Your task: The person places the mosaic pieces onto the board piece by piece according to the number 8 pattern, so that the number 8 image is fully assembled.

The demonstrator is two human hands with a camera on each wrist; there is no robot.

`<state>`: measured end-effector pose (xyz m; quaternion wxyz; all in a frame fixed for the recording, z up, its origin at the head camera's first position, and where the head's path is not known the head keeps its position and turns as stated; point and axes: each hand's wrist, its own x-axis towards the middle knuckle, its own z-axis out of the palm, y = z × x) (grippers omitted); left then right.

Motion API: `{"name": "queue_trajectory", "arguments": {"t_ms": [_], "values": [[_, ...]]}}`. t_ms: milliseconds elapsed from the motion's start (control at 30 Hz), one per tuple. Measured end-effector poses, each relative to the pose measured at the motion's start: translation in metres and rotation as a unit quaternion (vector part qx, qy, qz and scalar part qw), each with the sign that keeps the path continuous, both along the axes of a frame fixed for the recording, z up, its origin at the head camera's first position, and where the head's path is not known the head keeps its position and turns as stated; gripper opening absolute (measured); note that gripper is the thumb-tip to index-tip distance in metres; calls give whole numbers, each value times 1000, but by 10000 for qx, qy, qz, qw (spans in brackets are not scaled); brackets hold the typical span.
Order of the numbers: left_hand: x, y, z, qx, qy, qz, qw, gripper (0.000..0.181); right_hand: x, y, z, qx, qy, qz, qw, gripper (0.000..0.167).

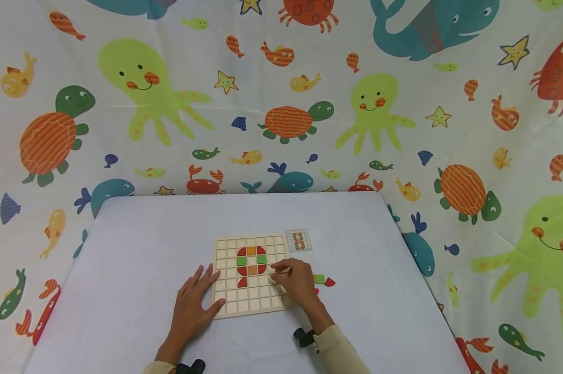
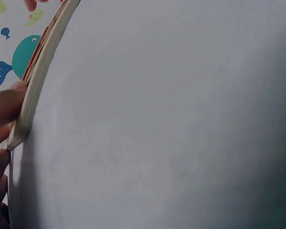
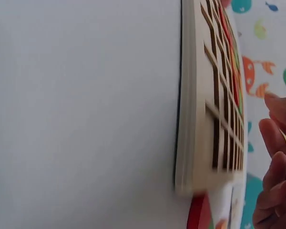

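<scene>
Left hand [image 1: 194, 298], fingers spread, touches left edge of gridded board [image 1: 260, 302] on desk [image 1: 136, 259]. Right hand [image 1: 296, 280], fingers bent, is at board's right side; cannot tell whether it grasps anything.

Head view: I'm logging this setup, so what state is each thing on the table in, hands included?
Grid board: flat on the table, partly filled.
Tiles in the board: lying in its cells.
Loose tiles: right of the board, partly hidden.
Pattern card: flat, face up.
Left hand: spread, at the board's left edge.
Right hand: curled; whether it holds anything is unclear.
</scene>
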<state>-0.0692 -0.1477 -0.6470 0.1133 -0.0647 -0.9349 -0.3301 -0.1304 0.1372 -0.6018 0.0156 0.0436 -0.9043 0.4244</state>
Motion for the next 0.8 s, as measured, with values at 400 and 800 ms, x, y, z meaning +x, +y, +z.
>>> {"name": "queue_trajectory", "arguments": {"t_ms": [400, 800], "values": [[0, 0, 1, 16, -20, -2, 10000, 74, -5, 63, 1, 455, -344, -1081, 9925, 24], [0, 0, 1, 58, -94, -27, 9999, 74, -10, 75, -3, 694, -678, -1008, 9902, 17]]}}
